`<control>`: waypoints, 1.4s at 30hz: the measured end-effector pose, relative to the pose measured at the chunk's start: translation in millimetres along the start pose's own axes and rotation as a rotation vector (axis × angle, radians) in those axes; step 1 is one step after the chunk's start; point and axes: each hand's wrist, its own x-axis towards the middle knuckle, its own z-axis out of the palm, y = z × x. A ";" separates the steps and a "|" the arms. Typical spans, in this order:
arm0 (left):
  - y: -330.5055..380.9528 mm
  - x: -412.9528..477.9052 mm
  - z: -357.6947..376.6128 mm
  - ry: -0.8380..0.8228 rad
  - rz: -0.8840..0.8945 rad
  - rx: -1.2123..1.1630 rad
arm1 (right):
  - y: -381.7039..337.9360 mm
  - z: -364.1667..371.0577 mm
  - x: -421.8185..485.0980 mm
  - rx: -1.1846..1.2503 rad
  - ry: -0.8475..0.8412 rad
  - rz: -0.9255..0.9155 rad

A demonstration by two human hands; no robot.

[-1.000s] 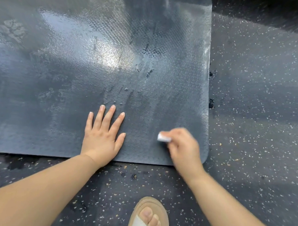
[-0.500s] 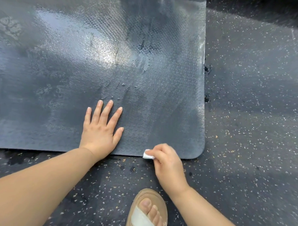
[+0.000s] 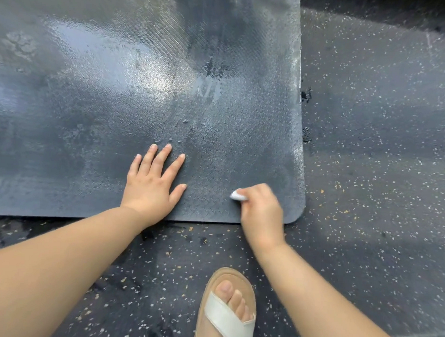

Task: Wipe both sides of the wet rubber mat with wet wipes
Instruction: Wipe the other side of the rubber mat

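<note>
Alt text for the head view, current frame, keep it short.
A person's right hand pinches a small white wet wipe against a wet dark rubber mat by its near right corner, left hand flat on the mat beside it. The mat lies on a speckled floor; a sandalled foot shows at the bottom.
</note>
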 end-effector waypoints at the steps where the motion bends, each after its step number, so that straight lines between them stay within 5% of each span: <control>1: -0.3 0.2 -0.5 -0.005 0.003 0.001 | -11.3 8.7 -10.4 0.019 -0.048 -0.062; 5: -2.0 -0.2 -4.1 -0.028 0.010 0.017 | -26.4 12.5 -16.4 0.161 -0.213 -0.143; 10: -7.1 -0.3 -9.7 -0.067 0.052 0.032 | 24.5 -37.3 63.1 0.128 0.111 0.227; 14: -7.6 -0.9 -11.6 -0.066 0.049 0.010 | 39.3 -38.1 96.9 -0.021 0.131 0.300; 17: -6.7 -1.9 -11.3 -0.066 0.042 -0.018 | 2.3 -5.0 72.2 -0.015 0.059 0.129; 20: -5.6 -3.4 -11.5 -0.050 0.037 -0.068 | -46.9 32.7 19.7 0.035 -0.191 -0.184; 23: -10.1 -5.5 -14.2 -0.035 0.059 -0.127 | -58.3 36.8 9.2 0.122 -0.359 -0.291; 28: -15.5 -6.8 -20.0 -0.044 0.099 -0.147 | 2.3 -22.8 103.3 0.151 0.102 0.098; 31: -11.9 -6.9 -19.6 -0.043 0.082 -0.161 | 35.5 -39.0 140.8 0.056 0.174 0.251; 37: -5.7 -8.5 -18.5 -0.035 0.043 -0.176 | -30.3 18.6 76.9 0.095 -0.022 -0.100; 42: -20.9 -13.1 -29.5 -0.017 0.140 -0.074 | -59.3 41.9 30.2 0.152 -0.448 -0.372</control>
